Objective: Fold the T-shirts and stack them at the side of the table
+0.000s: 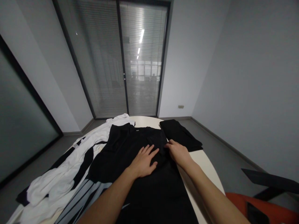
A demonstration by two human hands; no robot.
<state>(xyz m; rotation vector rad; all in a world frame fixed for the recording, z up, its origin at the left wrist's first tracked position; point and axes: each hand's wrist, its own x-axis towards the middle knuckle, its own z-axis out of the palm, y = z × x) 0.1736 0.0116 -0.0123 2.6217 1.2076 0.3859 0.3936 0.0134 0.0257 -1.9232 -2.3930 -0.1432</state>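
A black T-shirt point(149, 193) lies spread on the table, its collar toward the far edge and a small light logo near my left forearm. Flat on the middle of the shirt rests my left hand point(144, 161), fingers spread. My right hand point(178, 152) is at the shirt's right edge, its fingers curled and pinching the black cloth there. Just beyond my right hand sits a folded black garment point(181, 133). On the left side, grey-and-black striped cloth point(88, 199) shows beside the shirt.
White and black clothes point(58, 177) lie in a loose heap along the left of the pale round table point(207, 168). An orange chair point(263, 208) with a black armrest point(268, 180) stands at the lower right. Behind are a glass door with blinds point(142, 62) and grey walls.
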